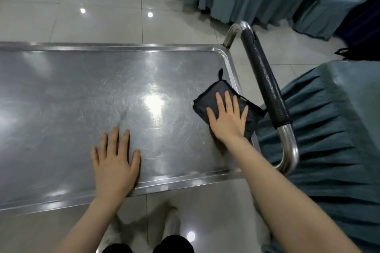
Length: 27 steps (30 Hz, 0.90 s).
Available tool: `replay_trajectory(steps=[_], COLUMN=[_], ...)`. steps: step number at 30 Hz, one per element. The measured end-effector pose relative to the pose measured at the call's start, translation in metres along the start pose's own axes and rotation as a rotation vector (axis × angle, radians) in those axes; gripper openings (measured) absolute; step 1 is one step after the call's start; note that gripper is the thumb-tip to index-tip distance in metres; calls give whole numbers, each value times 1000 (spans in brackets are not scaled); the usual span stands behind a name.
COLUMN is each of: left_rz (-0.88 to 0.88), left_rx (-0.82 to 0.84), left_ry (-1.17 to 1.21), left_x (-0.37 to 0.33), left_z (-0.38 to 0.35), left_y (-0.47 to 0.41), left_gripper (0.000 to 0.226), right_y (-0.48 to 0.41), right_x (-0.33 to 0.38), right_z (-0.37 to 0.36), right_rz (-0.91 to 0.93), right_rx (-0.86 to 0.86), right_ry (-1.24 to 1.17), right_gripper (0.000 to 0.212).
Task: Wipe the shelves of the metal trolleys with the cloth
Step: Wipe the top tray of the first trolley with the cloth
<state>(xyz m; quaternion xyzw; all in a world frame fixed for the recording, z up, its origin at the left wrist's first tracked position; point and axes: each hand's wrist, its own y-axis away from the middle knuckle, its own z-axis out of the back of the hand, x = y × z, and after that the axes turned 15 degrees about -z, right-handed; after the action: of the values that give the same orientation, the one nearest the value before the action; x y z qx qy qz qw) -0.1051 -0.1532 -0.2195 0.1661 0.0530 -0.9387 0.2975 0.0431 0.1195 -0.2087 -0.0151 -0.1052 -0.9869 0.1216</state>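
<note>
Head view. Top shelf [82, 98] of a metal trolley, seen from above, with wiping under way at its right end. The cloth [208, 96], dark, folded into a thick pad with stitched edges and a small hanging loop at its far corner, lies on the shelf at about 3 o'clock, touching the raised right rim, one corner lapping over it toward the handle [265, 82]. The right hand [228, 117] lies flat on the cloth, fingers straight and spread, pressing down rather than grasping. The left hand [115, 158] is likewise released, palm flat on bare metal at about 6 o'clock, just inside the near rim, apparently steadying the trolley. The steel shows fine swirling scratches and strong glare at the centre, so whether any part is damp or already clean cannot be told. Judged step: a stroke along the right edge of the top shelf. The next move calls for sliding the pad under even pressure toward 9 o'clock, across the unswept centre and left end, with the left hand lifted clear of its path; lower shelves are out of view.
</note>
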Motion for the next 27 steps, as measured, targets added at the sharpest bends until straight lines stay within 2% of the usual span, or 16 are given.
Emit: replay_trajectory(steps=[4,10,12,14,17,22,24,27], left_rz=[-12,-18,-14,-3,-71,-365,-457,-601], left_rx=[-3,-9,-69,-180,-282,-151,-103,-83], left_ry=[-2,54,165,378,590,400,261,114], left_x=[0,1,2,5,12,29,31,13], left_z=[0,6,8,13,24,31,28,17], left_y=[1,2,2,7,25,68,77,76], left_gripper=[70,66,61,52,43,45,43,42], right_y=[-34,70,113,149,188,240,238,214], right_x=[12,-39,-53,-55,-22,58,57,12], right_z=[7,-10,-17,-20,-28,-56,-58,-43], right_rz=[36,-39,-39,-5,97,574,630,622], right_rx=[21,-35,-44,-74,-140,-107,-118,-144], right_ry=[24,-22,-20,-16,-56,-3,10,-37], right_gripper=[64,64,64,63,58,52,49,48])
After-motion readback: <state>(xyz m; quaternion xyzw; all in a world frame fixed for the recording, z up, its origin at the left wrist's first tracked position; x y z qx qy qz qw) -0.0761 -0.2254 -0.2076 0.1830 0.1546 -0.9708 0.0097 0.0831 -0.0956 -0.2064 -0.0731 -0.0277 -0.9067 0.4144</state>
